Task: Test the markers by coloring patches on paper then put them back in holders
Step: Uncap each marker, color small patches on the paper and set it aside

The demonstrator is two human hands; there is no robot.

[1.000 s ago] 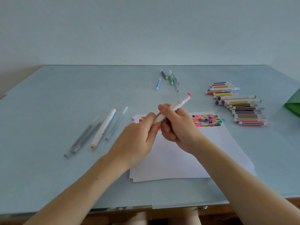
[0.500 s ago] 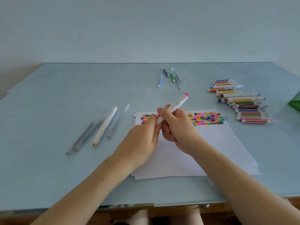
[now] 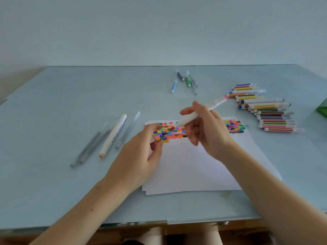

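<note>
Right grip: grasping white marker.
Left grip: pinching something unclear.
Done: patches beneath grips.
Left: holders unseen.

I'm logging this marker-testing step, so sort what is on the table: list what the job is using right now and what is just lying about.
In use:
- pink-ended marker, held in the right hand
- left hand, fingers curled near the patches; a cap cannot be made out
- paper with coloured patches

Lying about:
- striped markers, right
- grey pens and white marker, left
- small markers, far side
- green object, right edge
</note>
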